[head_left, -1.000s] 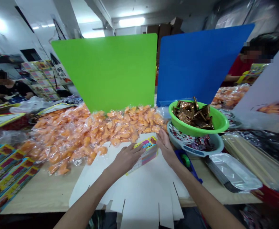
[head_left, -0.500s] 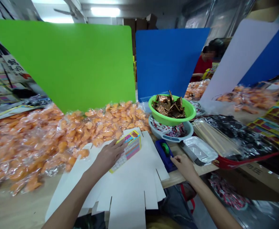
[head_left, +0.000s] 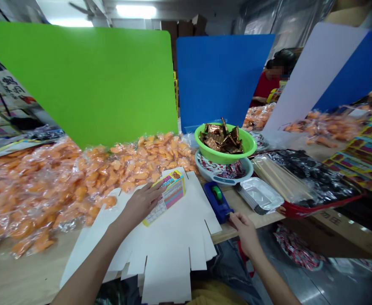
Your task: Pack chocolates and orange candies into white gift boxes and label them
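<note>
A small yellow, pink and white printed box [head_left: 175,194] lies on a stack of flat white cardboard blanks [head_left: 170,250]. My left hand [head_left: 145,202] rests on its upper side with fingers stretched out flat. To the right of the blanks stands a blue tape dispenser [head_left: 218,209] with a green roll core [head_left: 217,193]. My right hand [head_left: 243,226] is at the dispenser's near end, thumb and fingertips pinched together on the end of the tape; the tape itself barely shows.
Bagged orange pieces [head_left: 87,178] heap along the left and back. A green bowl [head_left: 252,146] of brown-wrapped packets sits on a grey-blue basin [head_left: 237,182]. Foil trays [head_left: 264,195] and a red tray [head_left: 303,209] of sticks and black packets lie right. A person in red [head_left: 262,89] sits behind the blue panel [head_left: 220,80].
My right hand has come slightly nearer and down from over the dispenser to just beyond its near end. My left hand stays on the box. The whole view has shifted a little.
</note>
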The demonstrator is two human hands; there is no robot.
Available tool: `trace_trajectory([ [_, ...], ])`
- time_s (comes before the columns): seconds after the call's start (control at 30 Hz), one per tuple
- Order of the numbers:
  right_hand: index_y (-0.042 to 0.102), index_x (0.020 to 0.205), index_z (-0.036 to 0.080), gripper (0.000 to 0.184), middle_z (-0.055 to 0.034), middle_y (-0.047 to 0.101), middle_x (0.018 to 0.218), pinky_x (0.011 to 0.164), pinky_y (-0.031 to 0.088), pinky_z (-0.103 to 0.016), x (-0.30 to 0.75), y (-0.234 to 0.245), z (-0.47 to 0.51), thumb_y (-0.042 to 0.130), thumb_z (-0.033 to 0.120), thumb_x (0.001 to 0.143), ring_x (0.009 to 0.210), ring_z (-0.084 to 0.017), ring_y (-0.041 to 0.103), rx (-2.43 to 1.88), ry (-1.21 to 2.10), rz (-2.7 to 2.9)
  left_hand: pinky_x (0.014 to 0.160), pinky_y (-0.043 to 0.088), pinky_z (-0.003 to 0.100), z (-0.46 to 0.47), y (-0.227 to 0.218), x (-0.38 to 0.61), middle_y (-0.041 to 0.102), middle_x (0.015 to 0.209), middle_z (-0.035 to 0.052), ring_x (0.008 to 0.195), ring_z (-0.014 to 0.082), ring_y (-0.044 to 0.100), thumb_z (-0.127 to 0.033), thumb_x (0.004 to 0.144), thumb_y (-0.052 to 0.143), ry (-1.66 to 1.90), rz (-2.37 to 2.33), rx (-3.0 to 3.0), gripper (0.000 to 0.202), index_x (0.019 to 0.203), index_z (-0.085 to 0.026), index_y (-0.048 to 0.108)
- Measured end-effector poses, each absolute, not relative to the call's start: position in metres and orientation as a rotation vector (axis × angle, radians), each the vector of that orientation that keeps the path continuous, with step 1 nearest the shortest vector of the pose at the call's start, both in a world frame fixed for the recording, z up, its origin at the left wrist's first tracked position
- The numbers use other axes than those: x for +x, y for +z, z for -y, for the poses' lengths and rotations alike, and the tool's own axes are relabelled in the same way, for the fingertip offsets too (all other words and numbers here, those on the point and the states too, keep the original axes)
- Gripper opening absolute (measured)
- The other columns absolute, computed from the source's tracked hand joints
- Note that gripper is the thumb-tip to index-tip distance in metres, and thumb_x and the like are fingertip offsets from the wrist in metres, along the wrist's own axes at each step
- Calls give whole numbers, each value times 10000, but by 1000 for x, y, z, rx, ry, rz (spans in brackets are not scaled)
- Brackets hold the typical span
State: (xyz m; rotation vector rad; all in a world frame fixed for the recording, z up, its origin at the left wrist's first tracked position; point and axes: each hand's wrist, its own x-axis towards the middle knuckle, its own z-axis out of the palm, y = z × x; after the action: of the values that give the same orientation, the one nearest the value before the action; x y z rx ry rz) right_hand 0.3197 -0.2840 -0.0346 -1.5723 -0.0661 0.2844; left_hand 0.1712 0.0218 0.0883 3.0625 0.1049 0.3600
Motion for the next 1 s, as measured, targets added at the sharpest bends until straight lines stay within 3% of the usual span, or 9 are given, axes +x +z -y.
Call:
trace_trajectory([
  [0.13,532,668,207,371,20,486,622,613,384,-283,310,-52,286,537,571,736,633,-163,449,-1754,175,116,984,439,427,-20,92,172,429,1419,-19,1239,249,456,-336,952,324,330,-160,3041,405,1310,-258,497],
  [0.3,519,639,219,361,15,474,602,576,364,-289,301,-49,292,546,571,713,606,-171,438,-1779,206,170,951,467,416,-8,93,178,492,1373,24,1170,238,518,-310,944,338,377,-268,3050,385,1255,-230,551],
  [0.57,563,744,206,304,47,457,543,482,303,-252,304,44,225,663,486,677,500,-111,387,-1388,466,299,767,535,371,22,77,183,557,1314,20,1122,258,542,-234,896,439,594,-348,3204,294,1141,-264,597],
  [0.73,441,1050,229,457,94,489,533,469,292,-221,317,70,145,673,386,689,468,-95,395,-1133,574,459,767,542,415,23,81,183,564,1304,32,1135,282,530,-238,899,440,538,-385,3170,300,1161,-260,584],
  [0.87,394,882,232,344,106,472,508,449,290,-212,312,61,113,648,381,703,446,-87,405,-1151,566,486,759,542,413,23,78,183,555,1312,51,1137,274,522,-257,914,419,579,-389,3158,290,1150,-253,588],
  [1.0,342,814,238,404,123,448,498,414,279,-203,312,52,104,685,384,656,418,-78,399,-1256,526,412,740,541,406,24,74,183,545,1322,61,1136,275,519,-242,910,432,590,-364,3190,284,1149,-238,585],
])
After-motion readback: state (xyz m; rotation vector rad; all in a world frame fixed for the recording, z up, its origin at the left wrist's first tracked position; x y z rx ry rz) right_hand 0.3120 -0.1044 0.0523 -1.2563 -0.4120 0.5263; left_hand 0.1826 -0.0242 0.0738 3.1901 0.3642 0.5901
